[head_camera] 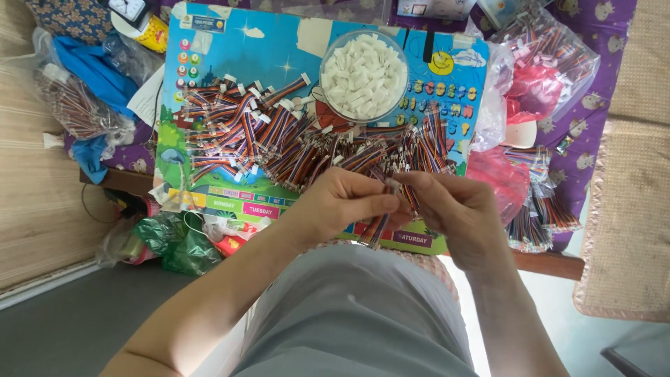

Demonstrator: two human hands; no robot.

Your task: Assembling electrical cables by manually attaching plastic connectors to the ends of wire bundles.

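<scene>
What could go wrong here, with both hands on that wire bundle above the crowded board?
1. The left hand and right hand pinch one striped wire bundle in mid-air; a slip could drop it into the loose wire pile, where it would be hard to tell apart.
2. The round tub of white connectors sits right behind the pile; a reach could tip it.
3. The colourful board overhangs the table edge and might shift.

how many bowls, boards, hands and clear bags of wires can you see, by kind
round clear plastic bowl of white connectors: 1
colourful printed board under the wire heap: 1
hands, left hand and right hand, both pinching a multicoloured ribbon wire: 2
clear plastic bags of wires: 2
Total: 6
</scene>
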